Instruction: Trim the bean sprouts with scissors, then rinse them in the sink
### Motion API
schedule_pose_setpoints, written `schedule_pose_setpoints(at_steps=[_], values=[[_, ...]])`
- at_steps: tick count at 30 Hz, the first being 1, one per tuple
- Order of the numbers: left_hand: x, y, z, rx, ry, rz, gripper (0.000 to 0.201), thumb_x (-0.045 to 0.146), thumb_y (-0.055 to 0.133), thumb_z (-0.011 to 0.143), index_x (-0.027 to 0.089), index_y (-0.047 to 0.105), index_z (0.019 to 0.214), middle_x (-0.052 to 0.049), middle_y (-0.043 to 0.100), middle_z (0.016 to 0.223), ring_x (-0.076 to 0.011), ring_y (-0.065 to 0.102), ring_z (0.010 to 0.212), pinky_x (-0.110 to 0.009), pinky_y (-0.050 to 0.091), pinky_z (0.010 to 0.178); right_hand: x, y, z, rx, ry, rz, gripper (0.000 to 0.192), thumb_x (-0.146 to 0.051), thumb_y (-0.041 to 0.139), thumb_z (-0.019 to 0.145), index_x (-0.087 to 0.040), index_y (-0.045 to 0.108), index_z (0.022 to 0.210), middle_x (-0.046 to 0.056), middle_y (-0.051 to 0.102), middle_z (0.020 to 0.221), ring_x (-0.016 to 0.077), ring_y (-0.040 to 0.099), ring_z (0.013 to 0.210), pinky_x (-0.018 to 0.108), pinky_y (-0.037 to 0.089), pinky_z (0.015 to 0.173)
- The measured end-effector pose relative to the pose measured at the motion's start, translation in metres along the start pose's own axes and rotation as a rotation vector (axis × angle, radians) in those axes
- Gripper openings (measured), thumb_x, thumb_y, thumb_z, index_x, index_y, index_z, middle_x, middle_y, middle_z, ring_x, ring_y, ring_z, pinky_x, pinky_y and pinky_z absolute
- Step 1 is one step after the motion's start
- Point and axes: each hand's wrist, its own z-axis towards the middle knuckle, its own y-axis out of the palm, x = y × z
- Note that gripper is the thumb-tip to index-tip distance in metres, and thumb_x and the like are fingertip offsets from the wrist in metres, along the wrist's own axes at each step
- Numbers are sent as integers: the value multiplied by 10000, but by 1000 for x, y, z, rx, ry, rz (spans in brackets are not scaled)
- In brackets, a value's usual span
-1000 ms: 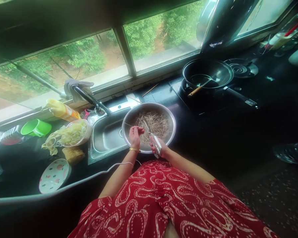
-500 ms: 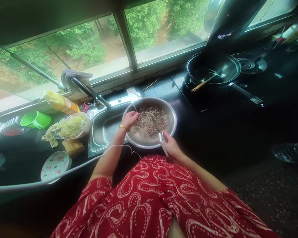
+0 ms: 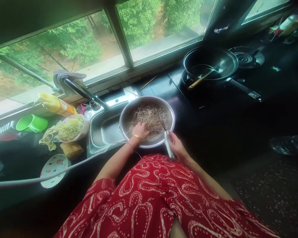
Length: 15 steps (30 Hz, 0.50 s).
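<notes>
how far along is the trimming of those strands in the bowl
Done: cannot tell; no cut pieces show apart from the heap. In hand: right hand holds scissors over the bowl, left hand rests in the strands. Left: likely most of the heap.

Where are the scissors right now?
In the head view, the scissors are in the right hand, blades over the right side of the metal bowl of dried strands, beside the sink.
</notes>
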Motion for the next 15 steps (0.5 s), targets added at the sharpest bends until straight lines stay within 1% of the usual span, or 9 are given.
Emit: schedule_pose_setpoints(at_steps=[2, 3, 5, 8, 11, 13, 15], values=[[4, -8, 9, 52, 0, -101, 316, 424, 505, 902, 209, 649, 1083, -102, 578, 1104, -217, 617, 942, -307, 458, 798, -2, -1, 1, 8, -2, 17, 752, -397, 744, 651, -193, 488, 1327, 94, 660, 1141, 254, 619, 1059, 392, 463, 983], [5, -15, 11, 86, 13, -170, 288, 405, 482, 915, 211, 676, 1002, -85, 596, 1065, -198, 617, 919, -296, 454, 802, -3, -2, 2, 14, -4, 24, 751, -393, 748, 650, -202, 489, 1329, 94, 656, 1157, 255, 615, 1072, 393, 462, 984], [1, -35, 12, 159, 32, -325, 274, 396, 507, 895, 202, 700, 884, -66, 628, 980, -182, 610, 887, -285, 445, 817, -6, -4, 3, 31, 1, 45, 762, -389, 758, 640, -208, 490, 1331, 96, 652, 1170, 258, 609, 1088, 396, 462, 986], [-9, -71, 7, 238, 31, -577, 270, 402, 557, 838, 175, 700, 814, -42, 647, 829, -166, 586, 792, -277, 439, 761, -9, -6, 4, 47, 22, 90, 780, -393, 773, 625, -209, 490, 1328, 99, 654, 1162, 258, 604, 1098, 394, 470, 978], [-17, -104, 0, 278, 42, -826, 330, 457, 554, 812, 155, 681, 780, -6, 599, 668, -123, 514, 622, -242, 405, 607, -9, -6, 6, 37, 23, 117, 759, -397, 780, 620, -215, 507, 1304, 86, 661, 1125, 241, 604, 1086, 365, 482, 953], [-18, -119, -4, 300, 52, -964, 358, 494, 572, 790, 149, 664, 757, 15, 546, 593, -95, 452, 536, -219, 361, 524, -8, -4, 8, 19, 27, 135, 740, -390, 784, 617, -223, 516, 1286, 69, 667, 1076, 219, 620, 1023, 334, 502, 896], [-17, -126, -4, 295, 33, -1076, 373, 515, 597, 768, 146, 650, 741, 32, 492, 544, -74, 404, 478, -204, 324, 470, -7, -1, 10, 0, 47, 164, 727, -375, 789, 610, -222, 524, 1269, 42, 670, 982, 183, 633, 898, 292, 519, 800]])
